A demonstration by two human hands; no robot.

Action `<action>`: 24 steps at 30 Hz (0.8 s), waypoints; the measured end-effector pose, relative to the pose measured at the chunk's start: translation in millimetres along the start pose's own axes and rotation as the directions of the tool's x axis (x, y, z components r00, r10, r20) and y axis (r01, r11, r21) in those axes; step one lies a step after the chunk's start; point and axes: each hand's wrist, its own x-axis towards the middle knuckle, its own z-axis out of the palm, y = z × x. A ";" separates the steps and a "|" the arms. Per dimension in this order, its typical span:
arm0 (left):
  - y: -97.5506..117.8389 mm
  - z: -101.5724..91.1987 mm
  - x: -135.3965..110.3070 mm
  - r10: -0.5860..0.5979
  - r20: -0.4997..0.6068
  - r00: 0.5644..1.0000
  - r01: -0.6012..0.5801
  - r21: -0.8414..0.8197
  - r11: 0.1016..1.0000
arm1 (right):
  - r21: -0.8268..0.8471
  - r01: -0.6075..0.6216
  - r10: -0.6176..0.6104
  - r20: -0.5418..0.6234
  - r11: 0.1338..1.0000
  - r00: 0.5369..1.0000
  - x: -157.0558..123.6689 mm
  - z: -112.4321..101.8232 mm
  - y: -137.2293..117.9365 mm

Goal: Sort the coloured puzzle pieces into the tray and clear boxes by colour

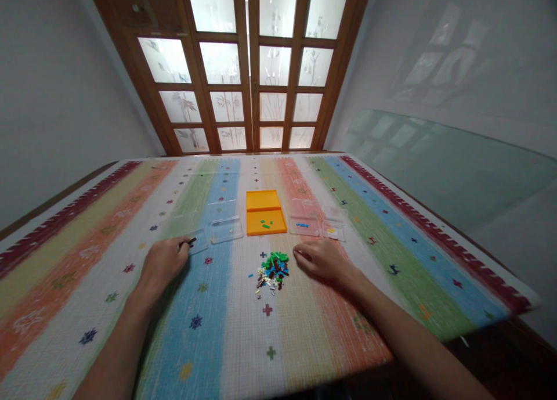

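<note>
My left hand (167,259) is closed, its fingertips pinching a dark brown toy brick (190,242) at the leftmost clear plastic box (201,243). Between my hands lies a loose pile of small toy bricks (275,267) in green, blue, dark brown and white. Just right of this pile, my right hand (321,259) rests low over the cloth with its fingers curled in. Whatever those fingers hold, if anything, is hidden. Beyond the pile, an orange case (281,229) lies opened flat, with several green bricks (266,224) in its near half.
Left of the orange case is another clear box (226,230). To its right, one clear box (304,233) holds blue bricks, and a further clear box (342,237) holds yellow ones. A striped cloth (243,342) covers the table. Glazed wooden doors (252,86) stand behind.
</note>
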 end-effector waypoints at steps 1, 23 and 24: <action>-0.4 -0.1 -0.3 -0.005 -0.009 1.000 0.005 0.011 1.000 | -0.001 -0.002 0.002 -0.001 1.000 1.000 -0.1 -0.2 -0.4; 101.2 49.1 -57.9 0.666 -0.191 0.721 -0.676 -0.404 0.616 | -0.034 0.030 -0.029 0.028 0.999 0.999 1.0 -1.9 -1.8; 101.6 51.2 -58.2 0.651 -0.172 0.740 -0.657 -0.396 0.642 | -0.033 0.034 -0.033 0.028 0.999 0.999 1.1 -1.5 -1.7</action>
